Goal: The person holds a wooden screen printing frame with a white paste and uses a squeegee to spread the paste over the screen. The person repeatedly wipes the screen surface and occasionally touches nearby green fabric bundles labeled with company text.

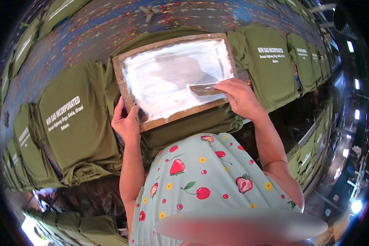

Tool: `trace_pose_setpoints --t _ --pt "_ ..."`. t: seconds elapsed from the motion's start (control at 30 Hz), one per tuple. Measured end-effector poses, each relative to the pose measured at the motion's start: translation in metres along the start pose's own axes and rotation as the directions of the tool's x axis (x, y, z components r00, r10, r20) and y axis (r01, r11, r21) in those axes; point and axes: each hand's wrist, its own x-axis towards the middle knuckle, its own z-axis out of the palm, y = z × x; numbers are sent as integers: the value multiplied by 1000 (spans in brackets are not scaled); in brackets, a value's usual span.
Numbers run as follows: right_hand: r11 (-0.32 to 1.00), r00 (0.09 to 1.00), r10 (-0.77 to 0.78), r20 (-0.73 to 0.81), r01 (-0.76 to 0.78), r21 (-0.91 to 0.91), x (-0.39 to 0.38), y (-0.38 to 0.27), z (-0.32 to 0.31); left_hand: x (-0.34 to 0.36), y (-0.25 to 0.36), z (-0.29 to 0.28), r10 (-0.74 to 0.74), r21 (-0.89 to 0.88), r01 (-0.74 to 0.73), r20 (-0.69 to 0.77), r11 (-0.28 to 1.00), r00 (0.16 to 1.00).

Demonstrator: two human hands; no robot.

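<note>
The left hand [127, 124] is gripping a rectangular, brown wooden-framed screen [176, 118] between both hands, probably steadying it; the right hand [240, 97] is pinching a flat brown wooden squeegee [207, 89] over white paste [149, 96].

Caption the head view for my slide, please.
Left hand grips a wooden frame over a green shirt; right hand holds a flat scraper at the white-smeared screen.

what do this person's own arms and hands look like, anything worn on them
Both the left hand and the right hand are ungloved, with no ring or watch that I can make out. The forearms are bare, with no sleeves over them. The pale mint garment on the body has a red-fruit and yellow-flower print.
</note>
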Motion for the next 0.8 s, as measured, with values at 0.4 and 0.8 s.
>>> trace_pose_setpoints --t 0.4,0.8 --pt "1000 1000 -10 -25 10 -2 0 10 4 -2 3 0 -7 133 10 -23 991 1000" --pt "997 997 -68 48 70 -34 21 -21 24 0 -4 -1 25 46 -24 -19 999 1000"
